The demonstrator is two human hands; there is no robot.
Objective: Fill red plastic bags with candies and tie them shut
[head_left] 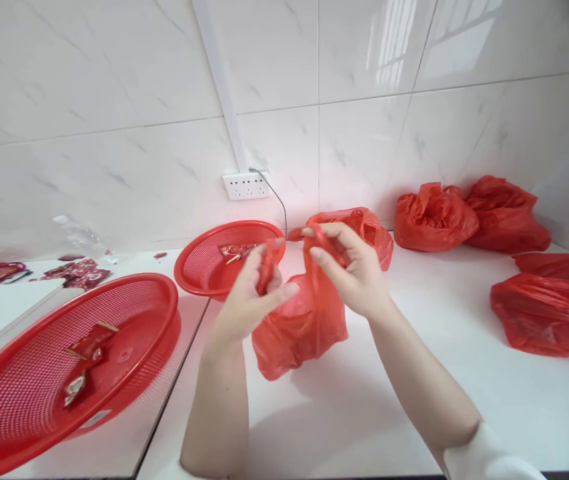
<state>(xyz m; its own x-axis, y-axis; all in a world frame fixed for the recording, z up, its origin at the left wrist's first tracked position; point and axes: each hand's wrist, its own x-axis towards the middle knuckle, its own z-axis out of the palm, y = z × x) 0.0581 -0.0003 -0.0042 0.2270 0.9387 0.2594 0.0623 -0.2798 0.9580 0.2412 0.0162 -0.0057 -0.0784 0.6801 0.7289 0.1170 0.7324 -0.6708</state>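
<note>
The left hand (250, 291) and right hand (351, 270) each pinch shut on a gathered end of a translucent red plastic bag (304, 337), its body below both. Its contents are indistinct; left of it, the left hand hides part of a round red plastic mesh basket (200, 263).

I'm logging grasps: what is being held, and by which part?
A red plastic bag, held by its upper ends: one in the left grip, another in the right grip.
</note>
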